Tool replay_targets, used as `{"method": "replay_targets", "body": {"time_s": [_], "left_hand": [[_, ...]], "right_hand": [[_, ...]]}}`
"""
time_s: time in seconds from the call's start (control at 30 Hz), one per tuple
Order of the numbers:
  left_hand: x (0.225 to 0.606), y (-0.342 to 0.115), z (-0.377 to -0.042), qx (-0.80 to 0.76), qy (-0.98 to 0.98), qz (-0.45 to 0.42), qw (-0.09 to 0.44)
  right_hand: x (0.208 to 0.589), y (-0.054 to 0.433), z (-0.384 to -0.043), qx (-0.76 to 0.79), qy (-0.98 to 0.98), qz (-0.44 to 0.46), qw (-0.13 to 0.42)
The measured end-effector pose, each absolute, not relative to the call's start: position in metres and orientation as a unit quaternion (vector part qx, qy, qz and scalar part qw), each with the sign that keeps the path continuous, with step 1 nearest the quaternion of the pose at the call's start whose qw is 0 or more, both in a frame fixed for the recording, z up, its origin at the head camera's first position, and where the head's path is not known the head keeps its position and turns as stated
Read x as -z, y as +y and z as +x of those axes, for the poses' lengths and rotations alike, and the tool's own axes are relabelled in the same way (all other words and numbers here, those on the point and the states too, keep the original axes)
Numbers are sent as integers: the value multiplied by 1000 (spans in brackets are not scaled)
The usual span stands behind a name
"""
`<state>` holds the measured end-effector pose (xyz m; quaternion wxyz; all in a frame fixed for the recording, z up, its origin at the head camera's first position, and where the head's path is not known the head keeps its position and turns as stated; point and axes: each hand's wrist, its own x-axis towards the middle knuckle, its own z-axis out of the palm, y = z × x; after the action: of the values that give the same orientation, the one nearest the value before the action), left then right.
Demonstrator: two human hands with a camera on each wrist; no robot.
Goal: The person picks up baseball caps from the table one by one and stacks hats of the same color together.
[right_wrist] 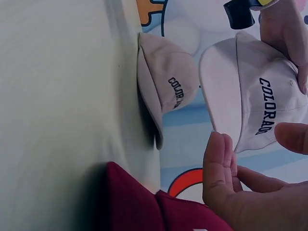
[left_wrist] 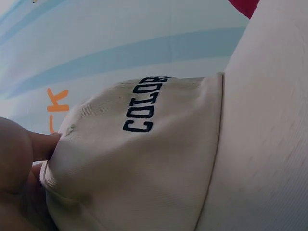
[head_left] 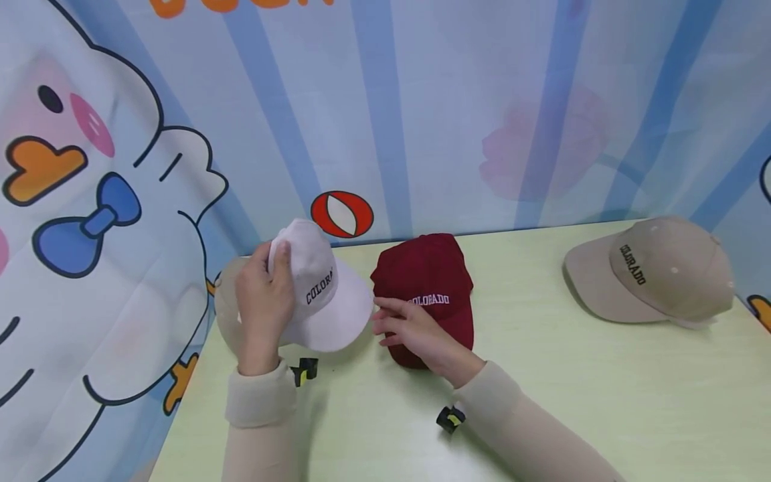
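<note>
A white baseball cap (head_left: 313,268) with dark COLORADO lettering is held up by my left hand (head_left: 265,301), thumb on the outside and fingers at its back edge. In the left wrist view the fingers pinch that edge of the white cap (left_wrist: 134,159). My right hand (head_left: 421,328) is spread in front of a dark red cap (head_left: 430,268), its loosely extended fingertips right at the white cap's brim. The right wrist view shows those fingers (right_wrist: 216,168) overlapping the brim's edge. Behind the left hand a beige cap (head_left: 227,301) lies on the table, mostly hidden in the head view.
Another beige cap (head_left: 668,274) lies at the table's far right. The pale yellow table (head_left: 542,388) runs back to a printed cartoon backdrop (head_left: 434,134). Small black wrist devices (head_left: 450,418) show beside both sleeves.
</note>
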<state>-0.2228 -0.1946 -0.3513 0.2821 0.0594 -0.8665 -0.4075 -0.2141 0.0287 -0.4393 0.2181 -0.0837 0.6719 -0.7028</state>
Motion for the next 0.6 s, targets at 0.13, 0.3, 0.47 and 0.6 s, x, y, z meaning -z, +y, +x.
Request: {"method": "replay_targets", "body": {"time_s": [0.13, 0.3, 0.47, 0.6], "left_hand": [[345, -183, -218, 396, -874, 42, 278], [338, -168, -212, 386, -881, -1, 274], [333, -151, -208, 372, -882, -59, 283], [332, -139, -207, 359, -882, -99, 288]], "right_hand": [[428, 37, -215, 699, 681, -97, 194], [412, 48, -217, 692, 694, -137, 141], [399, 56, -220, 679, 708, -177, 80], [391, 61, -221, 683, 697, -212, 49]]}}
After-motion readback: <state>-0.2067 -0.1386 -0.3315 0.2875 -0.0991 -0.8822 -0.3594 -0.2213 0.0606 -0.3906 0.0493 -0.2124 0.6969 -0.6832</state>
